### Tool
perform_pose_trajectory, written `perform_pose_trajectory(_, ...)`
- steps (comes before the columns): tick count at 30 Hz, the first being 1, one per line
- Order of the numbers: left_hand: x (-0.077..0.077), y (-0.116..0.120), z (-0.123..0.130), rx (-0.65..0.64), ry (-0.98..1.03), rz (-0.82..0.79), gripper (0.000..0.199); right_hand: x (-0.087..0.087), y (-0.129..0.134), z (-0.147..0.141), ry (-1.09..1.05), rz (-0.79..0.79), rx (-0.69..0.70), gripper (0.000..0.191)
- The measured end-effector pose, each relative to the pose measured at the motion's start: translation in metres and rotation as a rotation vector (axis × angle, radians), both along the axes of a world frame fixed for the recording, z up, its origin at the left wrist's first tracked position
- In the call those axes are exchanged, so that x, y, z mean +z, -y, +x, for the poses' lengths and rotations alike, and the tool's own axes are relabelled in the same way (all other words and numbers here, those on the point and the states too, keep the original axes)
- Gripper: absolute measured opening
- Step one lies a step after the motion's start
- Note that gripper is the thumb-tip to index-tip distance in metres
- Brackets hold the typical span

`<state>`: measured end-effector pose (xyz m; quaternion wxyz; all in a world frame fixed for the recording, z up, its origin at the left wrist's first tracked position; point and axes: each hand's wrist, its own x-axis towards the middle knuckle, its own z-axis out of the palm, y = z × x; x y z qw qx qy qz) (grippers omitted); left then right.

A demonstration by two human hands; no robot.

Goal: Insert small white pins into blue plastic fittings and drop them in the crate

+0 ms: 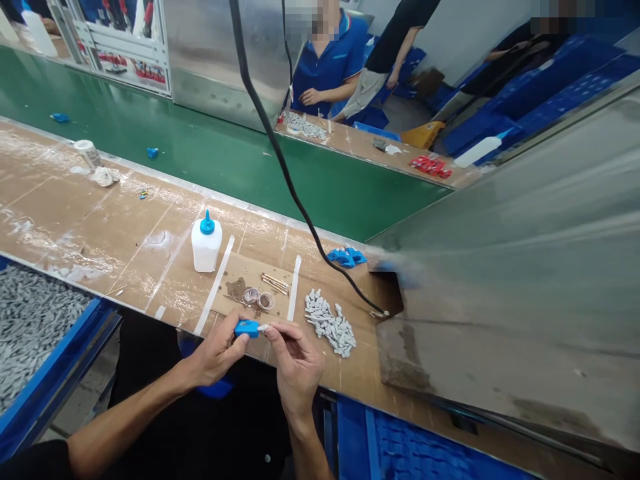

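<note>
My left hand (217,353) holds a small blue plastic part (247,328) between thumb and fingers. My right hand (299,363) pinches a small pale piece (263,328) against the end of that blue part, so the two hands nearly meet. Just right of them lies a heap of small grey plastic pieces (329,323) on the wooden bench (125,227). Above my hands, a cardboard sheet (250,280) carries two coils of copper-coloured wire (258,298) and a bundle of thin copper rods (275,283).
A white glue bottle with a blue cap (206,243) stands near the cardboard, and blue parts (346,257) lie beyond it. A black cable (295,187) crosses the bench. A green conveyor belt (200,170) runs behind; a steel panel (500,267) blocks the right. Grey pieces fill a bin (30,327) at left.
</note>
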<state>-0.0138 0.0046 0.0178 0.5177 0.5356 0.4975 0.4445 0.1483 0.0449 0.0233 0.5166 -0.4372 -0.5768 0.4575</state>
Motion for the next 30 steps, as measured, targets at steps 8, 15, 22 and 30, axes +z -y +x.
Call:
perform_pose_trajectory(8,0.016,0.001,-0.018,-0.062,-0.366,0.394,0.019,0.016,0.009,0.016,0.103,0.129,0.286,0.023)
perform_pose_trajectory(15,0.020,0.006,-0.015,-0.097,-0.387,0.531,0.026,0.027,0.019,0.016,0.080,0.284,0.315,0.029)
perform_pose_trajectory(22,0.017,0.008,-0.010,-0.120,-0.336,0.539,0.025,0.023,0.025,0.018,0.042,0.314,0.303,0.031)
perform_pose_trajectory(30,0.008,0.008,-0.006,-0.101,-0.313,0.484,0.012,0.024,0.025,0.018,0.096,0.311,0.279,0.027)
